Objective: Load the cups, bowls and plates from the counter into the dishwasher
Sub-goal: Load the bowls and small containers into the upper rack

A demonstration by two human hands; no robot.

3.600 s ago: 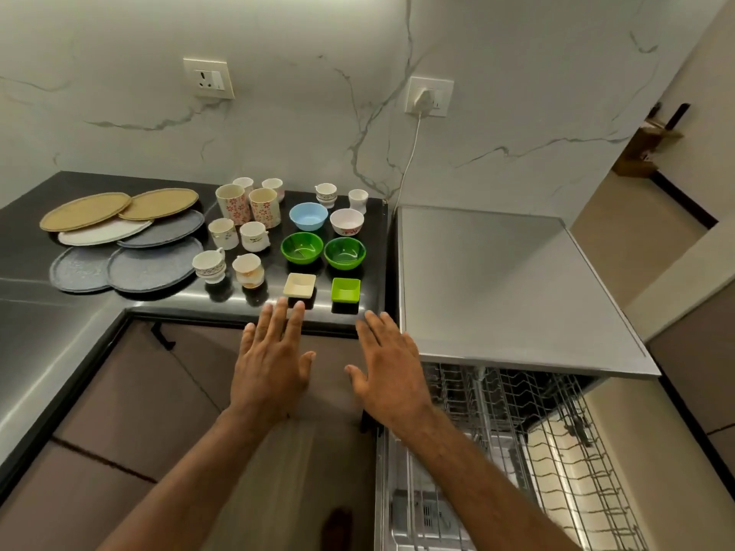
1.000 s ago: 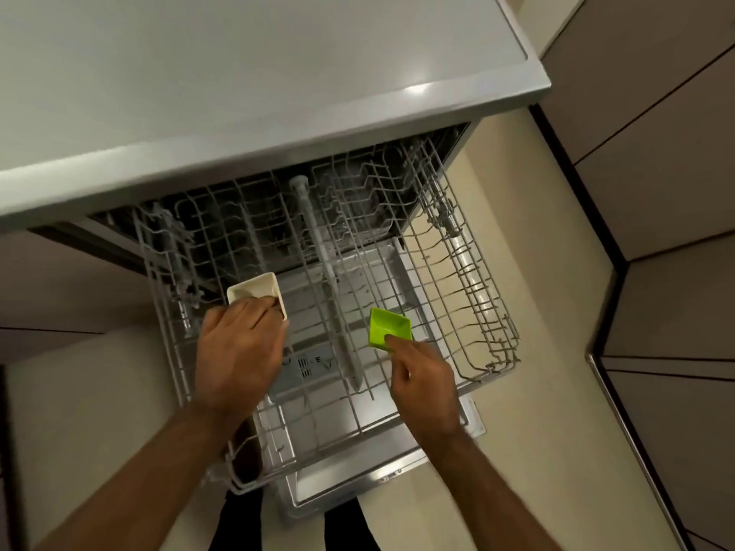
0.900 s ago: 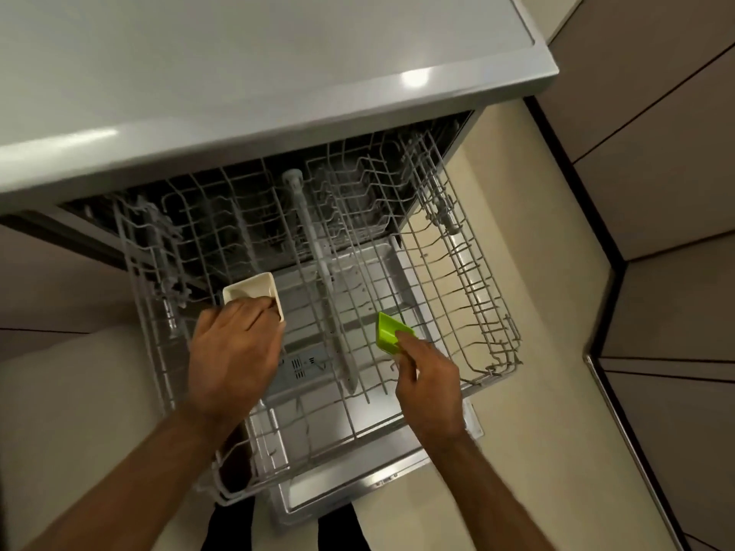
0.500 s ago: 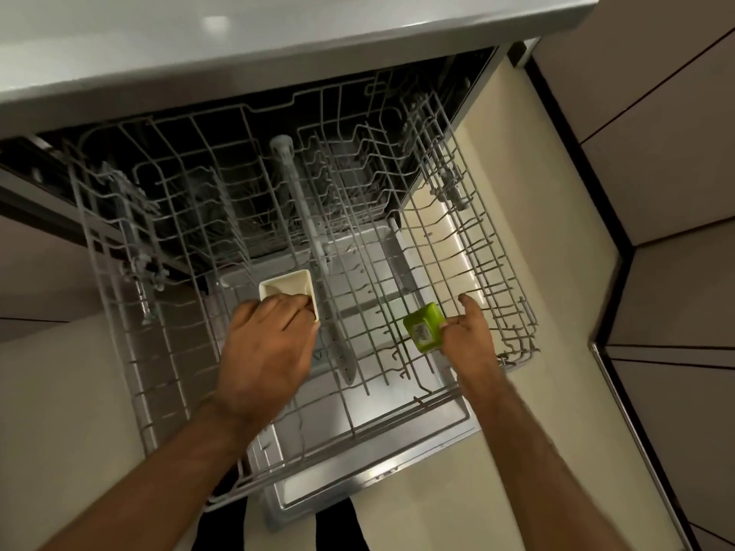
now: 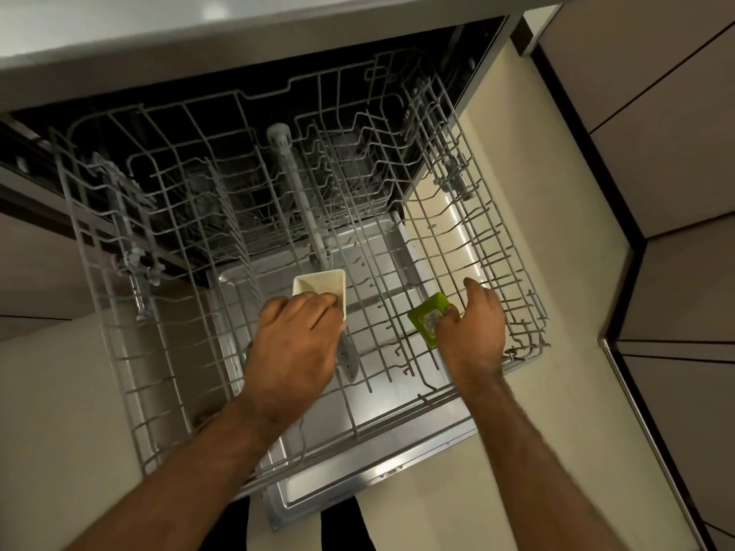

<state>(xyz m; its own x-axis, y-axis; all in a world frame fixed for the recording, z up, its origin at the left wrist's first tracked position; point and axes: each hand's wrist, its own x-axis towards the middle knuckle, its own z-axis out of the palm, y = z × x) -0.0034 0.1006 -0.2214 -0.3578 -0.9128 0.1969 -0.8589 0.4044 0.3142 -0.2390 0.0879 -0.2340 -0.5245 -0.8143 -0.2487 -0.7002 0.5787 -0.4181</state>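
The dishwasher's grey wire upper rack (image 5: pixel 131 351) is pulled out below me. My left hand (image 5: pixel 294 344) grips a small cream square bowl (image 5: pixel 318 286), mouth up, over the rack's middle beside the grey centre spray arm (image 5: pixel 306 216). My right hand (image 5: pixel 473 328) holds a small green square bowl (image 5: pixel 427 318) tipped on its side, its labelled underside facing me, down among the tines at the rack's right front. The counter's cups, bowls and plates are out of view.
The open steel dishwasher door (image 5: pixel 358 483) lies flat under the rack. The grey worktop edge (image 5: pixel 199 45) overhangs at the top. Beige floor (image 5: pixel 557 351) and cabinet fronts (image 5: pixel 676 153) are on the right.
Both hands carried the two square bowls from the counter down over the rack. In the last second the green bowl tipped onto its side and moved right; the cream bowl shifted toward the centre.
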